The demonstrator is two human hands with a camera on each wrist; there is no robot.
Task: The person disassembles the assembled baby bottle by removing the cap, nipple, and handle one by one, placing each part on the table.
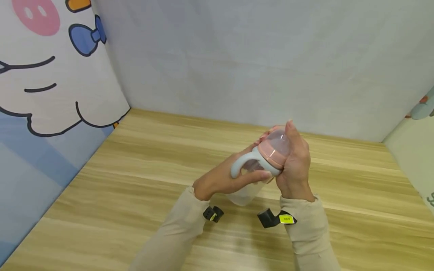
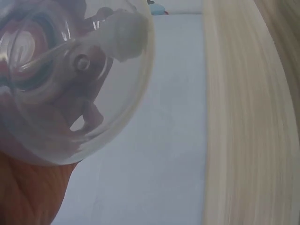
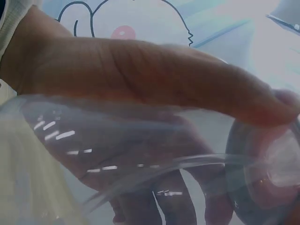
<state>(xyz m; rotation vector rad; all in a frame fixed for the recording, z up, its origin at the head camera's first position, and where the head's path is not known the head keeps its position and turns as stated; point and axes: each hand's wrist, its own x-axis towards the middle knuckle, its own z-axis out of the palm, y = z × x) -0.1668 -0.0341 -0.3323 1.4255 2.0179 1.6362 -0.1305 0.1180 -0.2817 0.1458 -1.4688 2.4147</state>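
A clear baby bottle (image 1: 241, 196) is held tilted above the table, with its top toward the upper right. It has a pink collar (image 1: 271, 153), a clear dome cap (image 1: 280, 140) and a pale grey-blue handle (image 1: 239, 164). My left hand (image 1: 226, 174) grips the body below the collar, its thumb passing by the handle. Against the right side of the cap and collar, my right hand (image 1: 297, 164) holds the top; most of its fingers are hidden. In the left wrist view, a straw with a whitish weighted end (image 2: 125, 36) shows through the bottle's base.
A wood-grain table (image 1: 135, 162) spreads beneath the hands. Behind it rises a pale grey wall sheet (image 1: 237, 67), and a cartoon-printed panel (image 1: 61, 75) stands at the left. Small black devices (image 1: 268, 218) are strapped at both wrists.
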